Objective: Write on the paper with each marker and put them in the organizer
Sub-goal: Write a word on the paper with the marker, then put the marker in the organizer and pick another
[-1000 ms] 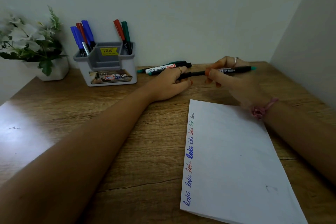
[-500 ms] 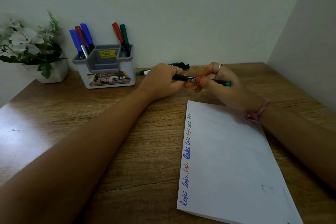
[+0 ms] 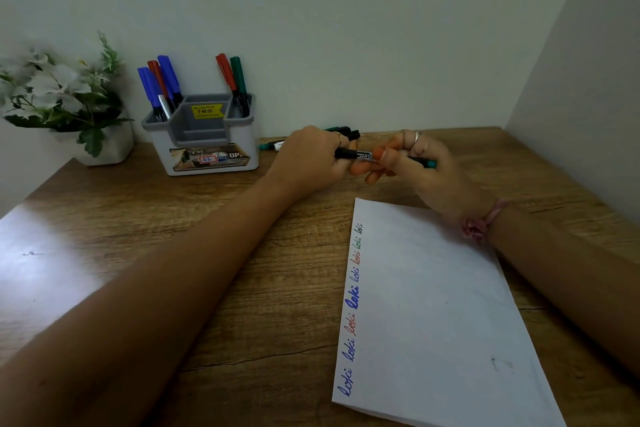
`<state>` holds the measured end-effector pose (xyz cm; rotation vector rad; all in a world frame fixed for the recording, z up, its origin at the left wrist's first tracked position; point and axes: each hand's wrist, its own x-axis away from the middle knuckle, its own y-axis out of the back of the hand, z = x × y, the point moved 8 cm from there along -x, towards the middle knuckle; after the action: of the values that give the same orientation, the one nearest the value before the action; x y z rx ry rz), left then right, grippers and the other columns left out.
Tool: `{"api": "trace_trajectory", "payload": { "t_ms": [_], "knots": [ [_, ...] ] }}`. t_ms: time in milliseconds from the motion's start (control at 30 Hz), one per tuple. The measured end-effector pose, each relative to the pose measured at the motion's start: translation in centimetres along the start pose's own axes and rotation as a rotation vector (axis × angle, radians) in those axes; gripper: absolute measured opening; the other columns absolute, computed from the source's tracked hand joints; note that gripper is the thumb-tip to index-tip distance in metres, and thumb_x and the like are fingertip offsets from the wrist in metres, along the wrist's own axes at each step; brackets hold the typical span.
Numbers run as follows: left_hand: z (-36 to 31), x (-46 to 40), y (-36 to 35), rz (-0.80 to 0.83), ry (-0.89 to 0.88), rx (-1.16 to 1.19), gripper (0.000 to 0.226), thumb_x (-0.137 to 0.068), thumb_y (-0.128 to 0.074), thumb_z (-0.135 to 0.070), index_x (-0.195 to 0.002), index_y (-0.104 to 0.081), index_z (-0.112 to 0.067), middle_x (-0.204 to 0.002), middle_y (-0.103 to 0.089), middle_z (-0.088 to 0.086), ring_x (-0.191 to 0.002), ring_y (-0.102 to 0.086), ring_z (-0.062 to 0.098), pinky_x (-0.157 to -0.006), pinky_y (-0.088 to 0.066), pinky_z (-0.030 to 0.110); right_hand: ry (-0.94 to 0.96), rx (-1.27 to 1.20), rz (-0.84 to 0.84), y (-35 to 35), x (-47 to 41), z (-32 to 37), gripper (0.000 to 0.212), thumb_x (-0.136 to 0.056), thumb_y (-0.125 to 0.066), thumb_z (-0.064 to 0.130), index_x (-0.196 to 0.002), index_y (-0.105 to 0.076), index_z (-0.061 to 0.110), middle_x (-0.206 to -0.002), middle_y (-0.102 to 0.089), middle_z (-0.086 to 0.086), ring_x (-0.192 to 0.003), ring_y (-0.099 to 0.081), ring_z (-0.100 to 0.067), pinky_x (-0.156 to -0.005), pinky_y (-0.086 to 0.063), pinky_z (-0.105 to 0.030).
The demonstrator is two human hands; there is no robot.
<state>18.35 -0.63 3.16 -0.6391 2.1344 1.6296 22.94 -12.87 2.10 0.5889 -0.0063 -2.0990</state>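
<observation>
Both hands hold one black marker with a green end (image 3: 360, 154) level above the desk, beyond the paper's far edge. My left hand (image 3: 311, 159) grips its left part, which is hidden in the fist. My right hand (image 3: 419, 166) grips the right part, and the green end sticks out past its fingers. The white paper (image 3: 433, 315) lies at the front right, with a column of small words in blue, red and green along its left edge. The grey and white organizer (image 3: 204, 139) stands at the back left with several blue, red and green markers upright in it.
Loose markers (image 3: 341, 131) lie on the desk behind my left hand, partly hidden. A white pot with white flowers (image 3: 62, 104) stands at the far left. Walls close the desk at the back and right. The wooden desk (image 3: 138, 225) stretches to the left of the paper.
Both hands have drawn the marker nearer and to the left, from over the loose markers to just beyond the paper's far edge. My right hand has slid along its barrel.
</observation>
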Motion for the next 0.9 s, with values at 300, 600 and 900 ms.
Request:
{"api": "trace_trajectory", "payload": {
  "t_ms": [300, 600, 900],
  "knots": [
    [0.0, -0.7, 3.1, 0.131, 0.205, 0.831, 0.019, -0.090, -0.054, -0.006, -0.106, -0.045, -0.013, -0.080, -0.056, 0.000, -0.066, -0.054, 0.004, -0.062, -0.045, 0.016, -0.064, -0.100, -0.293, 2.0, 0.1, 0.4, 0.006, -0.088, -0.062, 0.017, -0.089, -0.067, 0.014, -0.075, -0.074, 0.002, -0.067, -0.065, -0.002, -0.059, -0.049, -0.015],
    [2.6, -0.7, 7.7, -0.141, 0.456, 0.987, 0.011, -0.089, -0.060, -0.027, -0.091, -0.062, -0.016, -0.076, -0.065, -0.004, -0.068, -0.061, 0.004, -0.065, -0.051, 0.019, -0.222, 0.055, -0.042, -0.6, 0.3, -1.1, 0.032, -0.074, -0.071, 0.035, -0.104, -0.065, 0.023, -0.099, -0.070, 0.004, -0.080, -0.065, 0.001, -0.074, -0.049, -0.017],
    [9.2, 0.7, 18.1, -0.625, 0.465, 0.640, 0.023, -0.090, -0.061, -0.027, -0.104, -0.059, -0.009, -0.087, -0.062, -0.003, -0.079, -0.065, 0.008, -0.075, -0.057, 0.024, -0.062, 0.536, 0.216, -2.6, 1.0, -1.1, 0.021, -0.076, -0.075, 0.035, -0.082, -0.058, 0.044, -0.109, -0.061, 0.004, -0.101, -0.060, -0.009, -0.090, -0.049, -0.031]
  ]
}}
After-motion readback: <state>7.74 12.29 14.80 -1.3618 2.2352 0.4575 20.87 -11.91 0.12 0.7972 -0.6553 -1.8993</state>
